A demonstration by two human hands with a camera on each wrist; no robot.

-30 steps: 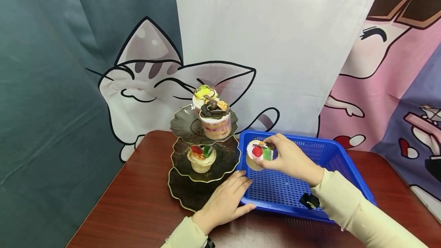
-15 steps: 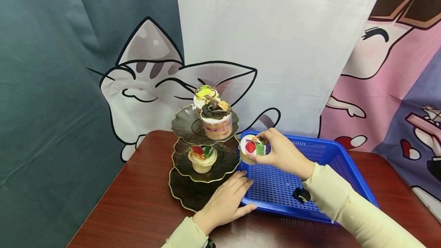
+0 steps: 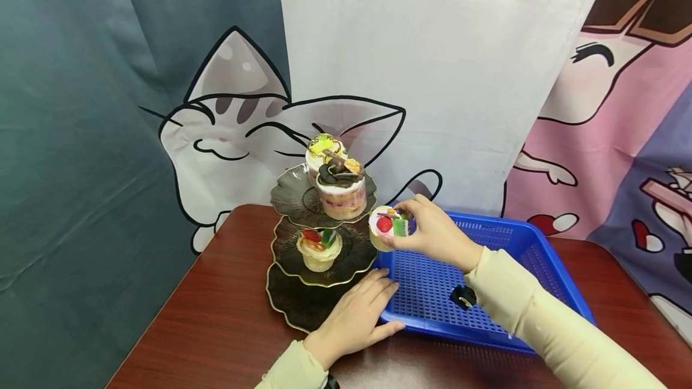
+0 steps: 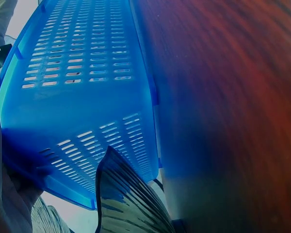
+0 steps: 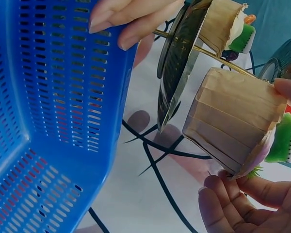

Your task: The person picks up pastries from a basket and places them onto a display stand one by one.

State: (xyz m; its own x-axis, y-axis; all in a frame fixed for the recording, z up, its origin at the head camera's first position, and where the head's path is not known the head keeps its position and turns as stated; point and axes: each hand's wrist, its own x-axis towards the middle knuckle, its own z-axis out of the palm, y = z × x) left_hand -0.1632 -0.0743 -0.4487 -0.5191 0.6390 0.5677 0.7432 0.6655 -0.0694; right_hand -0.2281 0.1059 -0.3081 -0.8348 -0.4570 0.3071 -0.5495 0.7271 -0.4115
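My right hand (image 3: 435, 233) pinches a cupcake (image 3: 378, 238) between thumb and fingers, just above the basket's left end. It has white cream, a red berry and a green piece on top; its pale pleated wrapper (image 5: 233, 116) faces the right wrist view. With fairly straight fingers, my left hand (image 3: 354, 311) rests on the near left corner of the blue plastic basket (image 3: 432, 293). Left of the held cupcake stands a dark, gold-rimmed tiered stand (image 3: 286, 251). Its middle tier carries another cupcake (image 3: 319, 260); on top are a chocolate-topped layered cup cake (image 3: 343, 200) and a yellow-topped one (image 3: 319, 152), partly hidden.
The stand's lowest plate (image 3: 297, 299) sits on the reddish-brown table (image 3: 200, 317), close beside the basket. Behind the table hangs a cartoon-printed cloth backdrop (image 3: 432, 77).
My right hand has carried the cupcake left and slightly up, from over the basket toward the stand. My left hand stays at the basket corner.
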